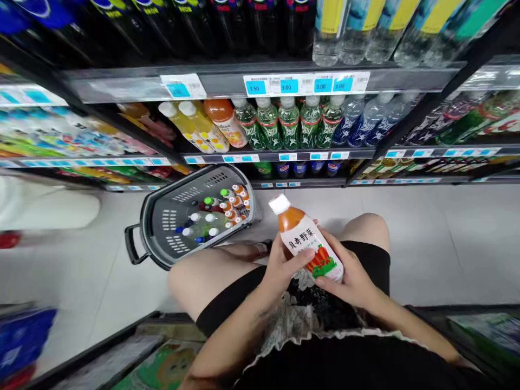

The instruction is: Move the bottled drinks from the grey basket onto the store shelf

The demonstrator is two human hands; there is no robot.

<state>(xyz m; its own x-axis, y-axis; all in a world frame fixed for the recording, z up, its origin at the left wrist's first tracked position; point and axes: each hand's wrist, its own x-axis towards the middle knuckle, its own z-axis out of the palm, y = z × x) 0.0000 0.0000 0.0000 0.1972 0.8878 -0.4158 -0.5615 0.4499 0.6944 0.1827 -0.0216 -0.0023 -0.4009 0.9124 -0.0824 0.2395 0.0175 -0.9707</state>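
A juice bottle [303, 238] with orange contents, a white cap and a white label showing red vegetables is held tilted above my lap. My left hand [284, 262] is closed around its left side, the thumb lying across the label. On the other side my right hand [349, 271] grips the lower part, its thumb near the base. To the left, a grey shopping basket [162, 216] stands on the floor with several bottles inside, some with orange contents and white caps, others with green or blue caps.
A shelf edge [219, 84] with price tags runs across in front. Below it stand green soda bottles [290, 127], yellow drink bottles [199, 127] and blue-labelled bottles [374, 122]. Dark cola bottles [231, 27] fill the upper shelf. Pale floor tiles [422, 238] lie to the right; shelving is behind me.
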